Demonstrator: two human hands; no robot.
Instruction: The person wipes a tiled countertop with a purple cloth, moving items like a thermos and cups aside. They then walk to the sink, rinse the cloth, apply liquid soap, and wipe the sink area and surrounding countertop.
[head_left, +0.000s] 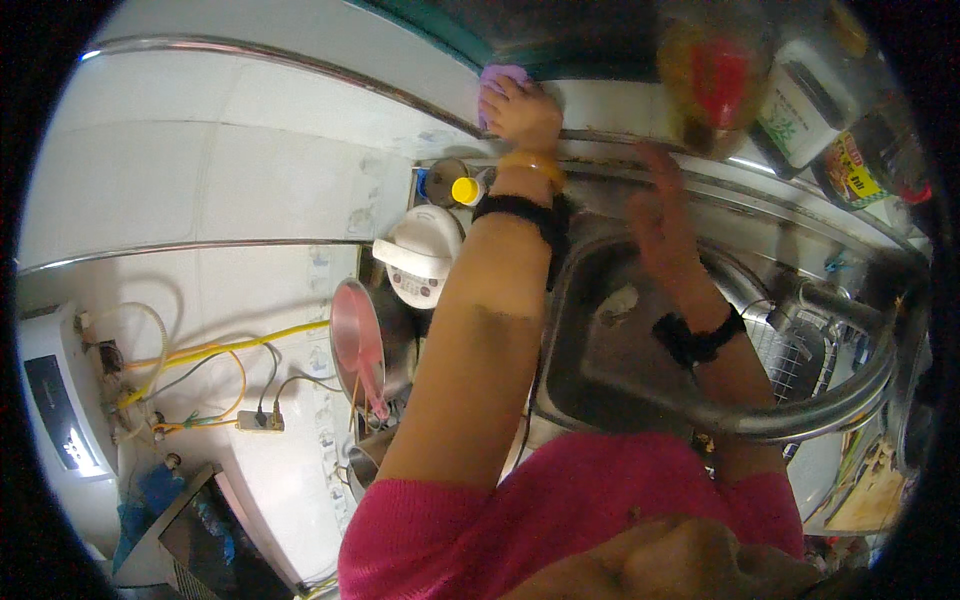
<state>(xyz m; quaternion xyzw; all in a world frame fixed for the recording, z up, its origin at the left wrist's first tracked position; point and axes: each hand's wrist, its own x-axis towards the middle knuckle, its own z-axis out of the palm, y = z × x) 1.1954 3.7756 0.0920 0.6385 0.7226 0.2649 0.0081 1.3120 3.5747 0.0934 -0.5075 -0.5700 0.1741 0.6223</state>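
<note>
My left hand (521, 114) presses a purple cloth (501, 84) against the corner of the tiled wall, below a dark green-edged panel; a yellow bangle and a black band are on that arm. My right hand (660, 206) is blurred over the back edge of the steel sink (600, 375), fingers apart, with nothing seen in it. Beneath my left arm stand a bottle with a yellow cap (466, 191) and a white appliance with a handle and buttons (426, 251). A pale scrap (617, 304) lies in the sink basin.
Bottles and a white container (806, 109) stand on the ledge at the upper right. A large curved faucet (795, 420) arches over the sink, near a wire rack (784, 360). Left are a pink plastic colander or ladle (356, 337), pots, a power strip (260, 421) and cables.
</note>
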